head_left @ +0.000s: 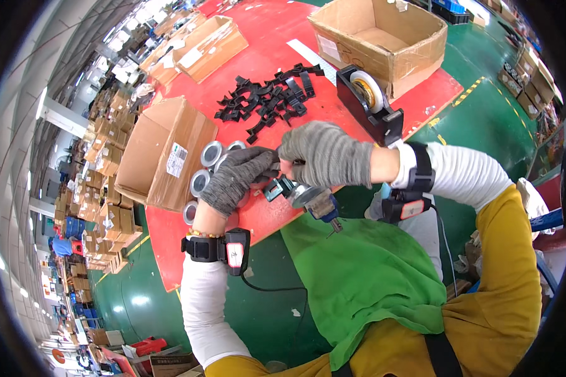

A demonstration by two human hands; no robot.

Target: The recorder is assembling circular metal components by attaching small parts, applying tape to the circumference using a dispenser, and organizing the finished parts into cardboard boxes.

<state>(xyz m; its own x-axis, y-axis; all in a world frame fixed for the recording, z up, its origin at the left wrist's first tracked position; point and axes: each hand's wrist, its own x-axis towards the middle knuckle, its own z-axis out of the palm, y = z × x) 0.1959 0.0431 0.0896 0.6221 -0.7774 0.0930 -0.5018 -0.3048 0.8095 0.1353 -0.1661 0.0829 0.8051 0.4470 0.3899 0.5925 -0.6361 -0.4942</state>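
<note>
My left hand [240, 178] and my right hand [326, 154], both in grey knitted gloves, meet above the near edge of the red table. Their fingers are pinched together around something small and dark, mostly hidden by the gloves. Right below them, a small metal bench vise [305, 196] with a blue-grey body is fixed at the table edge. Beside my left hand stand several round silver-rimmed parts [212, 153], partly covered by that hand. Farther back lies a loose heap of black curved clips [267, 99].
A tape dispenser [370, 103] with a roll stands right of the clips. An open cardboard box [383, 47] sits at the back right, another carton [166, 154] at the left. A steel ruler [311, 60] lies behind the clips. A green apron [365, 270] covers my lap.
</note>
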